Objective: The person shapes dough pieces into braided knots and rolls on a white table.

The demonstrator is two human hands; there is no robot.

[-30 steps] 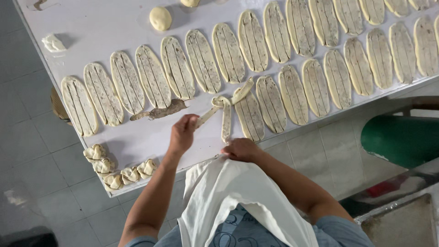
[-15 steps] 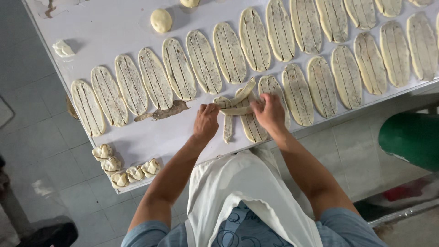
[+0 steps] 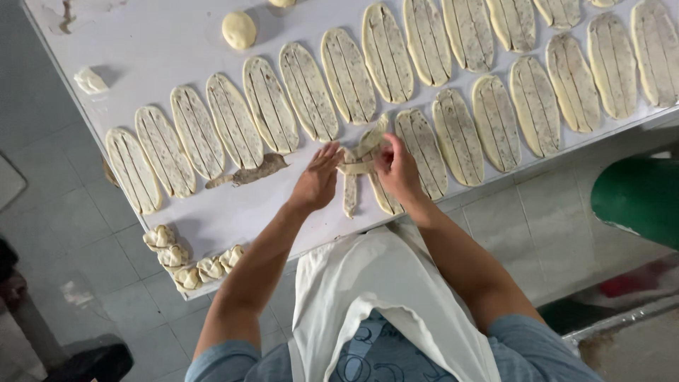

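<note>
My left hand and my right hand meet over a scored oval dough piece on the white work table. Both hands pinch its strips, which are folded across each other above the table; two loose strips hang down toward the table's near edge. Two rows of flat oval dough pieces with lengthwise cuts lie side by side across the table beyond my hands. A thin brownish dough scrap lies just left of my left hand.
Several twisted dough knots sit at the table's near left corner. A round dough ball and a small dough lump lie at the far left. A green round container stands on the tiled floor at right.
My hands rose from the table's near edge to the dough piece, came together and now hold its strips folded across each other.
</note>
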